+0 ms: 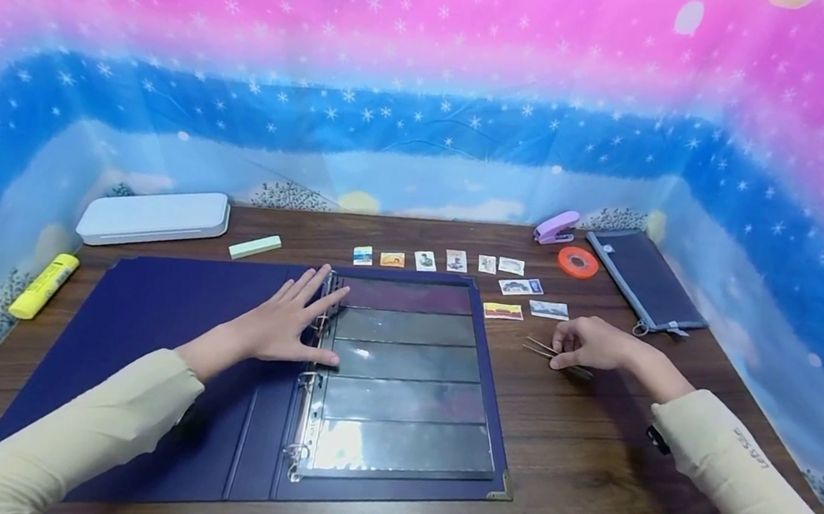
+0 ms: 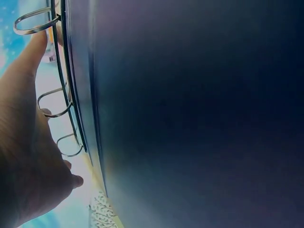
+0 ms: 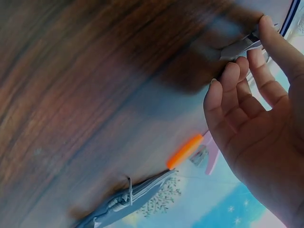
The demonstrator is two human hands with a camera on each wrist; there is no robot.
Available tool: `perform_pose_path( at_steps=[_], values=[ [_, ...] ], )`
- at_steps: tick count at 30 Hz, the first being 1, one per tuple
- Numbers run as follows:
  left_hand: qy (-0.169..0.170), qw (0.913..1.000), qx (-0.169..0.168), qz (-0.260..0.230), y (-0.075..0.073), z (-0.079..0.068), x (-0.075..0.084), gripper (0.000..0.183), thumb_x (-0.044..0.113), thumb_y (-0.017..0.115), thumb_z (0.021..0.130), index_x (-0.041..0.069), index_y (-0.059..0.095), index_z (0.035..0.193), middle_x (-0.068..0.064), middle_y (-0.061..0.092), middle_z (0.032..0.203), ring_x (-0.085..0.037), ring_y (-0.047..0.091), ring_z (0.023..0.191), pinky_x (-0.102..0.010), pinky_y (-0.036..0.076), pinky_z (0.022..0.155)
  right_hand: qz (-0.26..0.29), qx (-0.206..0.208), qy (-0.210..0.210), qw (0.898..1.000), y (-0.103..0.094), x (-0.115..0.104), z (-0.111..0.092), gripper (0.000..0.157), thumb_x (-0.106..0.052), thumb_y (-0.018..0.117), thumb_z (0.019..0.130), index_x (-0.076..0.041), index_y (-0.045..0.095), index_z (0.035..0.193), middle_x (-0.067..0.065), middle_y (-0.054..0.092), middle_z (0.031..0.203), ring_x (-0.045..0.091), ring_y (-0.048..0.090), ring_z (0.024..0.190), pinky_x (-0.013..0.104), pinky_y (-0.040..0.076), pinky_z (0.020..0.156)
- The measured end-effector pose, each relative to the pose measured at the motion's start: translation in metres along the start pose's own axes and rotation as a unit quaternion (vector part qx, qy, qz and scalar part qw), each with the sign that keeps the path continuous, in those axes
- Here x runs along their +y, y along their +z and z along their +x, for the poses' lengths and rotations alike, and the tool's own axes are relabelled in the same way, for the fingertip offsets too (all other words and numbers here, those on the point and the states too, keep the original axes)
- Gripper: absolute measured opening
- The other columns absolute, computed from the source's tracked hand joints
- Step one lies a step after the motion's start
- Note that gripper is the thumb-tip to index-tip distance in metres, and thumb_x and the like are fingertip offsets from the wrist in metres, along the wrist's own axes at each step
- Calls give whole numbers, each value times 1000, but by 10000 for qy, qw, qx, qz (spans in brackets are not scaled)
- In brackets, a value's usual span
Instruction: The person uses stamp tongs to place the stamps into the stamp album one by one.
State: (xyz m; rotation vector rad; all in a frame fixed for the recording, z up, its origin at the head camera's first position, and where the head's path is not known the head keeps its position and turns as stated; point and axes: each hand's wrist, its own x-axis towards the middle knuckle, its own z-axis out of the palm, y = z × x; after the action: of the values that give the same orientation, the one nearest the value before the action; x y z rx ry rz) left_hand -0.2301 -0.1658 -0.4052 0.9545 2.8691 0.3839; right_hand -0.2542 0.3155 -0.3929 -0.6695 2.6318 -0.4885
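Observation:
A navy ring binder (image 1: pixel 168 349) lies spread on the wooden table, with a clear-pocketed dark stamp page (image 1: pixel 409 357) on its metal rings (image 2: pixel 54 104). Across the rings and the page's left edge my left hand (image 1: pixel 293 316) rests with fingers spread. My right hand (image 1: pixel 594 345), right of the binder, pinches metal tweezers (image 1: pixel 540 347) between thumb and fingers, tips pointing left. In the right wrist view the tweezers (image 3: pixel 242 46) show partly behind the fingers. Several stamps lie beyond the binder; a landscape stamp (image 1: pixel 548 309) and a red-yellow stamp (image 1: pixel 503 311) are nearest the right hand.
At the back right are an orange tape roll (image 1: pixel 577 263), a lilac stapler (image 1: pixel 557 227) and a dark zip pouch (image 1: pixel 646 282). A white case (image 1: pixel 154 217), a pale green block (image 1: pixel 255 246) and a yellow tube (image 1: pixel 44 286) lie at the left. Patterned cloth surrounds the table.

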Motion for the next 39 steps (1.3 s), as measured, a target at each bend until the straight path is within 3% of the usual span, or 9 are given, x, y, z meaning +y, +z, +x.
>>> perform_pose_path(
  at_steps=[6, 11, 16, 19, 24, 31, 39],
  values=[
    [31, 9999, -44, -158, 2, 1, -2, 99, 61, 64, 75, 16, 18, 150, -22, -4, 156, -45, 2, 144, -63, 11, 111, -10, 93, 176, 9998, 3, 2, 1, 16, -24, 68, 84, -11, 59, 81, -2, 54, 69, 7, 46, 60, 22, 38, 57],
    [-8, 9998, -86, -189, 3, 2, -3, 100, 62, 65, 74, 17, 19, 150, -22, -7, 156, -45, 0, 143, -64, 11, 111, 2, 441, 10, 9990, 4, 2, 1, 15, -23, 64, 87, -10, 58, 85, -2, 56, 71, 8, 47, 61, 23, 39, 59],
    [28, 9996, -105, -274, 2, 8, -3, 96, 59, 65, 76, 19, 20, 150, -20, -7, 157, -46, -2, 143, -63, 11, 111, 735, 856, -166, 9935, 5, -3, 5, 12, -17, 61, 90, -6, 56, 91, 4, 64, 76, 8, 60, 64, 24, 49, 61],
    [-11, 9994, -174, -309, 1, 12, -2, 94, 59, 63, 78, 19, 18, 150, -20, -8, 157, -44, -3, 144, -61, 10, 112, 1040, 998, -189, 9894, 6, -9, 9, 17, -14, 60, 90, -2, 57, 102, 8, 68, 79, 10, 65, 66, 25, 53, 62],
    [-186, 9990, -157, -376, 0, 17, 0, 90, 59, 55, 84, 14, 14, 150, -21, -4, 157, -43, -2, 144, -59, 10, 114, 849, 1284, -119, 9880, 4, -17, 16, 33, -11, 61, 89, -2, 59, 121, 8, 71, 81, 12, 66, 65, 24, 50, 61],
    [-430, 9986, -119, -286, 0, 23, 2, 84, 51, 47, 92, 3, 9, 149, -22, 3, 156, -42, 5, 144, -54, 12, 116, 471, 1841, 44, 9818, 3, -20, 28, 17, -10, 59, 90, -1, 62, 104, 11, 65, 87, 16, 56, 72, 27, 45, 66],
    [-473, 9986, -56, -229, -2, 31, 4, 78, 48, 54, 90, 3, 25, 146, -26, 19, 149, -48, 30, 133, -57, 36, 99, -31, 1957, 124, 9806, 2, -21, 42, 30, -14, 53, 95, -1, 60, 121, 20, 65, 114, 24, 63, 91, 35, 45, 72]
  ],
)
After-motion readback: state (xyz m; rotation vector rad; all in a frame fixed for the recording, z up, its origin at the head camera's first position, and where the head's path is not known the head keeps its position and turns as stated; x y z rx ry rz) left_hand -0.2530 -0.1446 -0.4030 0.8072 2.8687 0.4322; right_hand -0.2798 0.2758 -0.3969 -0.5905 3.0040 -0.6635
